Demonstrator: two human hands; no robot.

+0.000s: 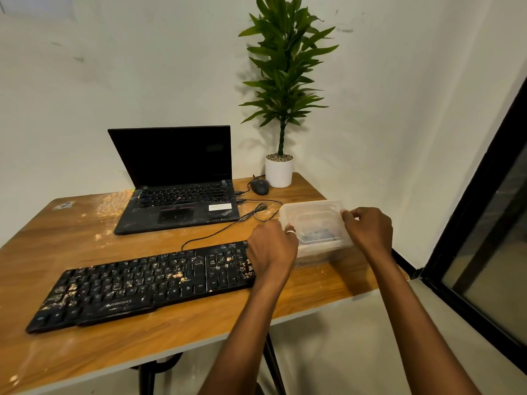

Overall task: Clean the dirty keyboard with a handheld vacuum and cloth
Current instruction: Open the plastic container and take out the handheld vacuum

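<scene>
Head view: left hand [271,248] and right hand [370,228] on opposite container [312,213] edges

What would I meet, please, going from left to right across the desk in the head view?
keyboard → laptop → mouse → white plant pot → plastic container → right hand

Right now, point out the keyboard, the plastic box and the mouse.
keyboard [137,283]: head view, on the crumb-covered keys near its middle.
plastic box [310,215]: head view, on its clear top.
mouse [260,186]: head view, on its black back.
</scene>
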